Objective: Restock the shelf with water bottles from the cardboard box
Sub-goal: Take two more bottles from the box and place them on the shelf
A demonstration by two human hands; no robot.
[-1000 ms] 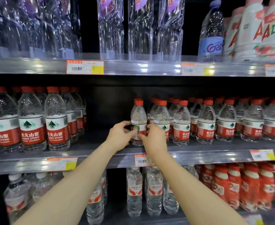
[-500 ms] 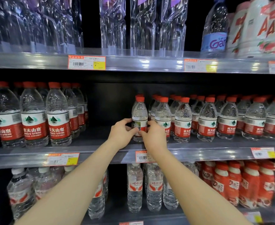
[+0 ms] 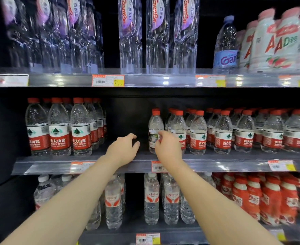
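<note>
A small red-capped water bottle [image 3: 155, 123] is stood upright near the front edge of the middle shelf [image 3: 216, 164], at the left end of a row of like bottles [image 3: 223, 131]. Its label is pinched by the curled fingers of the right hand [image 3: 168, 150], which is laid against its right side. The left hand [image 3: 123, 150] is held released, fingers loosely curled round nothing, just left of the bottle and apart from it, over a dark gap on the shelf. Further left, larger red-labelled bottles [image 3: 59, 128] are ranged.
</note>
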